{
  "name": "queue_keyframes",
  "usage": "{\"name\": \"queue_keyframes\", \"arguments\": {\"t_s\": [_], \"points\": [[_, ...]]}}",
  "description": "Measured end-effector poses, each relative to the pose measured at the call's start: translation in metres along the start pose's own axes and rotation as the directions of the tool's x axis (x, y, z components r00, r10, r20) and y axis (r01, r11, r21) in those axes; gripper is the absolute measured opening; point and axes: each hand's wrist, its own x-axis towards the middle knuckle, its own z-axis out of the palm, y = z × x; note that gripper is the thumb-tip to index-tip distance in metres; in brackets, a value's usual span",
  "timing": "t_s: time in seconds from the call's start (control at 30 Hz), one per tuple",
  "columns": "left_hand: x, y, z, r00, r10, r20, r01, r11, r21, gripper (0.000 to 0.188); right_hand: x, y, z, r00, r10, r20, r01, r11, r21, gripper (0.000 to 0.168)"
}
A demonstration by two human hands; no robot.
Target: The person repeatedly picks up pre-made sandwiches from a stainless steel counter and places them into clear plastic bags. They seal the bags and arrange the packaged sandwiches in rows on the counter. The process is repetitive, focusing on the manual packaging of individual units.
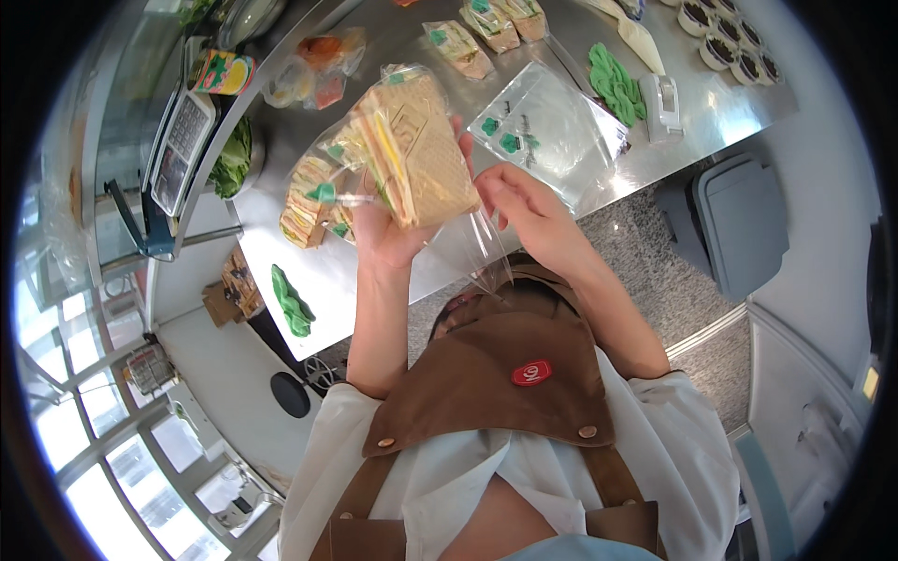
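Observation:
A cut sandwich (435, 158) rests in my left hand (393, 235), its layered filling facing left and a mark pressed into the bread. Around it is a clear plastic bag (491, 256), whose loose end hangs towards my apron. My right hand (530, 214) is at the sandwich's lower right corner with curled fingers; whether they pinch the film cannot be made out. Beyond my left hand, several wrapped sandwiches (306, 207) lie on the steel worktop (435, 273), partly covered by the held one. To the right lies a flat pile of clear printed bags (561, 147).
More wrapped sandwiches (459, 49) lie at the back. A green cloth (614, 84) and a tape dispenser (661, 109) stand right, near dark-topped cups (729, 42). At left are another green cloth (291, 301), a scale (184, 147) and a can (223, 72). A grey bin (744, 224) stands below.

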Motion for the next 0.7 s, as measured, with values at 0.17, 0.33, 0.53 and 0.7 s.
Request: {"name": "queue_keyframes", "arguments": {"t_s": [0.17, 0.33, 0.53, 0.7], "points": [[0.009, 0.008, -0.013, 0.996, 0.076, 0.055, -0.078, 0.996, 0.034, 0.050, -0.022, 0.000, -0.005, 0.958, 0.075, 0.279, -0.018, 0.979, -0.201, 0.030], [0.008, 0.010, -0.017, 0.994, 0.108, 0.007, -0.107, 0.978, 0.177, 0.047, -0.021, -0.007, -0.002, 0.889, 0.321, 0.326, -0.187, 0.906, -0.380, 0.021], [-0.004, 0.014, -0.020, 0.997, -0.056, 0.057, 0.059, 0.997, -0.056, 0.052, -0.012, -0.006, -0.010, 0.938, 0.097, 0.332, 0.170, 0.707, -0.686, 0.015], [-0.009, 0.018, -0.038, 0.967, -0.229, 0.110, 0.198, 0.952, 0.233, 0.051, 0.009, -0.023, -0.015, 0.785, -0.132, 0.606, 0.619, 0.103, -0.779, 0.014]]}}
